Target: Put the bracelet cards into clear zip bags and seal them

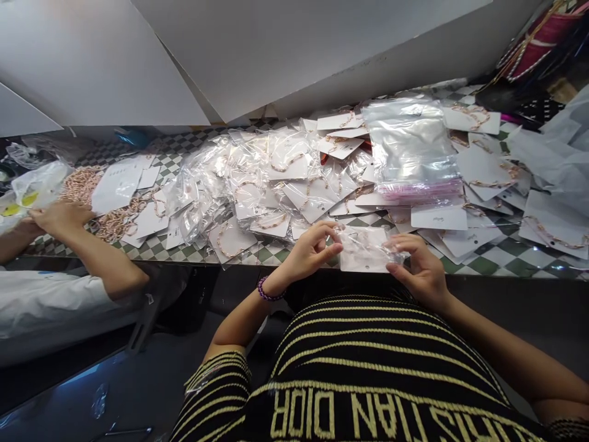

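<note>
Between my hands is a small clear plastic bag (363, 250) around a white card, and its contents are hard to make out through the glare. My left hand (311, 250), with a purple beaded bracelet (265, 290) on the wrist, pinches the bag's left edge. My right hand (419, 268) grips its right edge. Just beyond them, a heap of bagged white cards (280, 196) carrying thin gold-and-pink chain bracelets spreads across the table.
The green-and-white checkered table (501, 265) runs left to right, with a stack of empty zip bags (411, 150) and loose bracelet cards (554, 224) on it. At left, a co-worker's hand (62, 219) rests near piled chains (81, 185). White boards (276, 49) stand behind.
</note>
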The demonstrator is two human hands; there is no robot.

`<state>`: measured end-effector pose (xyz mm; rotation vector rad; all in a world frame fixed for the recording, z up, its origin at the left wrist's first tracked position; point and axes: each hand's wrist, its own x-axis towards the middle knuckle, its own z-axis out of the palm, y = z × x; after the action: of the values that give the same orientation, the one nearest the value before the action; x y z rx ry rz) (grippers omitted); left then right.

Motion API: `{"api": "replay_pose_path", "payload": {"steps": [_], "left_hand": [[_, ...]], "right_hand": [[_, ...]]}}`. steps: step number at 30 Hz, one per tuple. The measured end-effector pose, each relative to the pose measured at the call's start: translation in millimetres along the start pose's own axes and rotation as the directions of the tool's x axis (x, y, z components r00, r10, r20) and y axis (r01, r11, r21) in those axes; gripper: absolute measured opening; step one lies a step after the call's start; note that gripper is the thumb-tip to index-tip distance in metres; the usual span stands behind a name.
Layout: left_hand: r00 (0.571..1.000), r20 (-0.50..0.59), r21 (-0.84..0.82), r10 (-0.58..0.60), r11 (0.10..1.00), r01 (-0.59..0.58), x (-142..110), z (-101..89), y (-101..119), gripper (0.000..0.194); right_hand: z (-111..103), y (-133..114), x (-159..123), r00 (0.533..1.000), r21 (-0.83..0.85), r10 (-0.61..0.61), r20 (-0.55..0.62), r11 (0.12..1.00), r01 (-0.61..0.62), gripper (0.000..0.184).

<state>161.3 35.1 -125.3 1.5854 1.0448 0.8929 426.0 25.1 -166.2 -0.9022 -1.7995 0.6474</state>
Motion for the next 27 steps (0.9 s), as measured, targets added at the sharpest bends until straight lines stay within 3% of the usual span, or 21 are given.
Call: {"api": "replay_pose_path", "payload": {"steps": [4, 8, 10, 14, 16, 19, 21, 24, 27], "left_hand": [[0.984, 0.123, -0.198, -0.125, 0.969, 0.148, -1.7, 8.7, 10.6, 0.05], [0.989, -0.011, -0.336, -0.151, 0.932, 0.138, 0.7, 14.3, 19.9, 0.058], [0.988, -0.099, -0.368, -0.117, 0.927, 0.073, 0.6, 14.4, 23.2, 0.059], [0.965, -0.253, -0.311, 0.073, 0.938, -0.153, -4.9, 14.0, 30.2, 0.057], [0.956, -0.242, -0.271, 0.167, 0.934, -0.231, -8.3, 15.0, 33.2, 0.06], [0.972, -0.138, -0.183, 0.19, 0.96, -0.213, -10.4, 16.6, 35.1, 0.071], [0.965, -0.166, -0.115, 0.201, 0.968, -0.221, -9.2, 16.5, 34.7, 0.066], [0.888, -0.318, -0.019, 0.331, 0.935, -0.355, -5.5, 14.4, 32.2, 0.05], [0.831, -0.332, 0.171, 0.447, 0.895, -0.413, -4.5, 13.1, 30.4, 0.054]], "right_hand": [[5.3, -6.0, 10.1, 0.986, 0.194, 0.132, -0.1, 0.975, -0.111, 0.033], [5.4, -15.2, 22.2, 0.989, 0.277, 0.142, -0.029, 0.952, -0.129, 0.081], [2.7, -18.2, 25.3, 0.988, 0.269, 0.15, -0.017, 0.953, -0.14, 0.091], [-3.0, -23.9, 25.3, 0.968, 0.214, 0.218, -0.127, 0.959, -0.188, 0.079], [-3.6, -28.9, 24.8, 0.962, 0.247, 0.232, -0.144, 0.95, -0.192, 0.073], [-2.2, -36.7, 25.2, 0.973, 0.365, 0.201, -0.11, 0.919, -0.148, 0.072], [-1.1, -40.2, 26.1, 0.975, 0.394, 0.189, -0.116, 0.91, -0.129, 0.072], [-0.4, -42.8, 27.9, 0.962, 0.338, 0.172, -0.212, 0.937, -0.092, 0.07], [-1.3, -45.7, 29.0, 0.957, 0.177, 0.016, -0.289, 0.984, 0.037, 0.065]]}}
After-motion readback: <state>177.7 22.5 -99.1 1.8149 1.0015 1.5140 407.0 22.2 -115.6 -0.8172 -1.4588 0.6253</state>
